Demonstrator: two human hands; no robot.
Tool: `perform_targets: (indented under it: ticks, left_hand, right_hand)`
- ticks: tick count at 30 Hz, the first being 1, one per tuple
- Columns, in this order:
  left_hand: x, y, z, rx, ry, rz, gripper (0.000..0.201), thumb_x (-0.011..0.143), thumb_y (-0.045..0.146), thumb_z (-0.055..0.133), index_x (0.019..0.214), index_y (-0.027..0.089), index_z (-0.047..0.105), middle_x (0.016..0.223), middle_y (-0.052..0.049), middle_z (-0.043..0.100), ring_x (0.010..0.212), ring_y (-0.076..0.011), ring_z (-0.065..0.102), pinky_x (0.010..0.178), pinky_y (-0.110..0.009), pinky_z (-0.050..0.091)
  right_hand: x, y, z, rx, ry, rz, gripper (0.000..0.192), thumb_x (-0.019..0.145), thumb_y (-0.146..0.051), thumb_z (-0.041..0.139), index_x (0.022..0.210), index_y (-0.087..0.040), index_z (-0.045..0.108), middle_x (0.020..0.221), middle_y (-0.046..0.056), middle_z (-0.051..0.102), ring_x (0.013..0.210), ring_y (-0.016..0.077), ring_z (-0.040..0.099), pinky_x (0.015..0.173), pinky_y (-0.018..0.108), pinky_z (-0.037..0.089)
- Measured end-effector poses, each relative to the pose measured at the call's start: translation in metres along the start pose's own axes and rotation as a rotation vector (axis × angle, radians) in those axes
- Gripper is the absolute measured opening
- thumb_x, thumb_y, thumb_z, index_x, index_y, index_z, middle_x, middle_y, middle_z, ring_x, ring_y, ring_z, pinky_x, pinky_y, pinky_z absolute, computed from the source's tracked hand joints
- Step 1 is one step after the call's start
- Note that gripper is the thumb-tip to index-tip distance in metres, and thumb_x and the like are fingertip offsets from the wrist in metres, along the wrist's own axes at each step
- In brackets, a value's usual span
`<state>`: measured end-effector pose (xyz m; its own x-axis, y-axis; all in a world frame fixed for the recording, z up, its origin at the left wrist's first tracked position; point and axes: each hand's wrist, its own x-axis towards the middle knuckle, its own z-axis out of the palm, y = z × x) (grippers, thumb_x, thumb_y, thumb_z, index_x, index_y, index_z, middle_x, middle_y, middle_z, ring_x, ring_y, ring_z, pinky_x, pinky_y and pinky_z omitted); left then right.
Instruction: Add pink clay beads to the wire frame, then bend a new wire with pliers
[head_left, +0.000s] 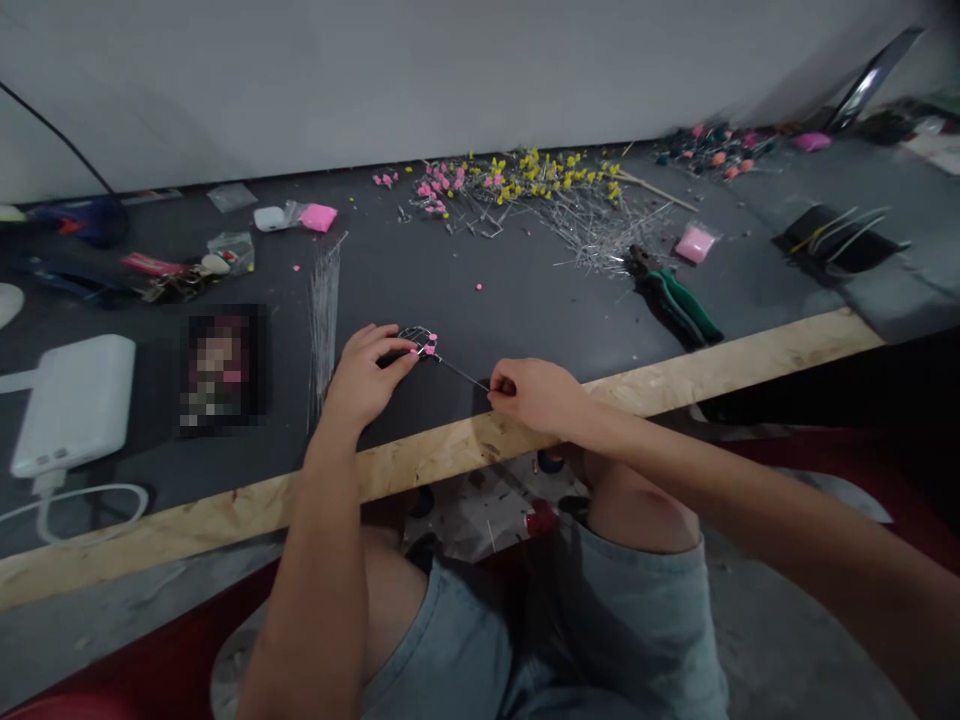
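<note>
The left hand (365, 372) is resting on the dark worktop (525, 300), its fingers curled down and pressing on the looped end of a thin wire (459, 372), where a few pink beads (430, 346) are sitting. The right hand (534, 393) is lying close to the worktop's wooden edge (750, 365), closed in a pinch on the other end of that wire. The wire is stretching between the two hands, low over the worktop and near its front edge.

Just left of the left hand, a bundle of straight wires (324, 310) is lying lengthwise. Further left, a white power bank (71, 405) is sitting with its white cable (90, 505) curling in front of it. Beyond the hands, a single pink bead (478, 287) is lying alone on the dark surface. At the back, a heap of wire stems with pink and yellow bead heads (525, 185) is spreading across the worktop. Green-handled pliers (675, 298) are lying to the right of the hands, with a small bag of pink beads (695, 243) just behind them. Another pink bag (318, 217) and a white case (270, 218) are lying at the back left. A black tray (836, 245) holding a few pale sticks is sitting at the far right.

Below the worktop, the person's knees in grey shorts (600, 620) are showing.
</note>
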<state>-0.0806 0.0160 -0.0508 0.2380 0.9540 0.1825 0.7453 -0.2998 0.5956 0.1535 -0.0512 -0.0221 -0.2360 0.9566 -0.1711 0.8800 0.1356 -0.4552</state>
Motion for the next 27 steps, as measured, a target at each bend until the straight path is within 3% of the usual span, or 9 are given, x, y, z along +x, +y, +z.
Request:
perform_targets:
  ticks: [27]
  left_hand:
    - [-0.003,-0.002,-0.008,0.053,-0.144,0.006,0.023,0.08,0.04,0.058,0.092,0.024,0.069,0.129,-0.003,0.054,0.131,-0.0253,0.031,0.108,-0.045,0.026]
  right_hand:
    - [0.007,0.014,-0.005,0.082,0.021,0.018,0.006,0.075,-0.028,0.055,0.076,-0.022,0.058,0.068,-0.003,0.063,0.056,0.0093,0.049,0.05,0.023,0.027]
